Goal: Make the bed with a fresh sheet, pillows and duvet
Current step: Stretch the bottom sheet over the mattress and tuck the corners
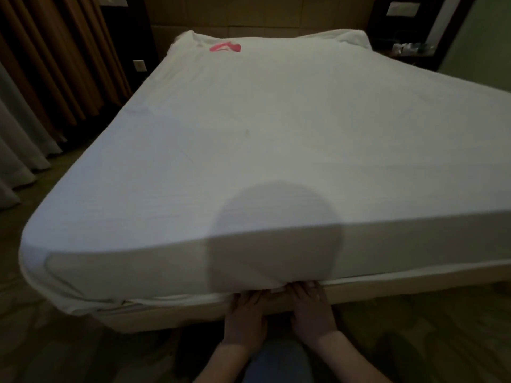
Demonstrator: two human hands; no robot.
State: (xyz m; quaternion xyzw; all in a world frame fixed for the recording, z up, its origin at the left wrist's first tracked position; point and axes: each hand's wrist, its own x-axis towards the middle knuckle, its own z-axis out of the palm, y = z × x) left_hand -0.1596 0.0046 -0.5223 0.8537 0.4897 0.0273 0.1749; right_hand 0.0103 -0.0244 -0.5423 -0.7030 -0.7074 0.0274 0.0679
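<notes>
Fingers of left hand [246, 313] and right hand [311, 308] — tips hidden — tuck under sheet [249, 272] hem, grip unclear.

We are in a bedroom, likely a hotel room: a wide bed [249, 134] under a white sheet [304, 111], a padded headboard [249, 20], long brown curtains [55, 59], and dark nightstands [409, 56] with wall switches [139, 65].

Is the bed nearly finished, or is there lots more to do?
Not nearly. The white sheet already covers the top of the mattress and wraps its near left corner. Right now the left hand and right hand are at the sheet's bottom edge at the foot of the bed base, fingertips hidden underneath, apparently tucking it in. No pillows or duvet show on the bed, so those are left.
</notes>
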